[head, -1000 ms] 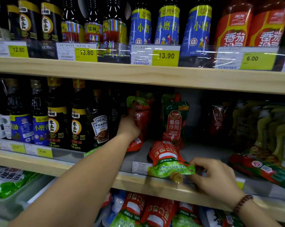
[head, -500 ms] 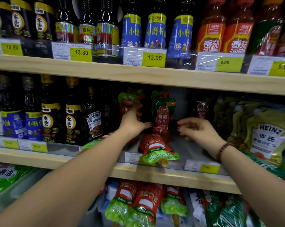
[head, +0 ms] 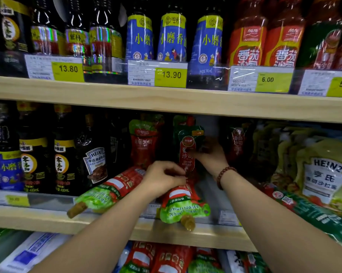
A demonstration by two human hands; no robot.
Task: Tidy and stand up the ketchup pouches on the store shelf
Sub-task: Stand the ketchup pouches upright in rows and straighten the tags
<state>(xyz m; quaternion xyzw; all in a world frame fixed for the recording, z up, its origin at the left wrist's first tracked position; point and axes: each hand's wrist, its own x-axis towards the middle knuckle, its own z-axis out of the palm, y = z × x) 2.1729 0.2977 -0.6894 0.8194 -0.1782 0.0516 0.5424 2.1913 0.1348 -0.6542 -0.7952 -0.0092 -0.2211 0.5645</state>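
Price tags reading 13.80, 13.90 and 6.00 are seen on the upper shelf; "HEINZ" is read on a dark bottle and a pale pouch. An upright ketchup pouch marked "KETCHUP" is pinched at its side by the right hand, fingers closed on it. The left hand, since half a second ago lowered from the back row, is curled shut on the base of a fallen ketchup pouch whose cap overhangs the shelf edge.

Left hand dropped onto fallen pouch, right hand now gripping upright pouch
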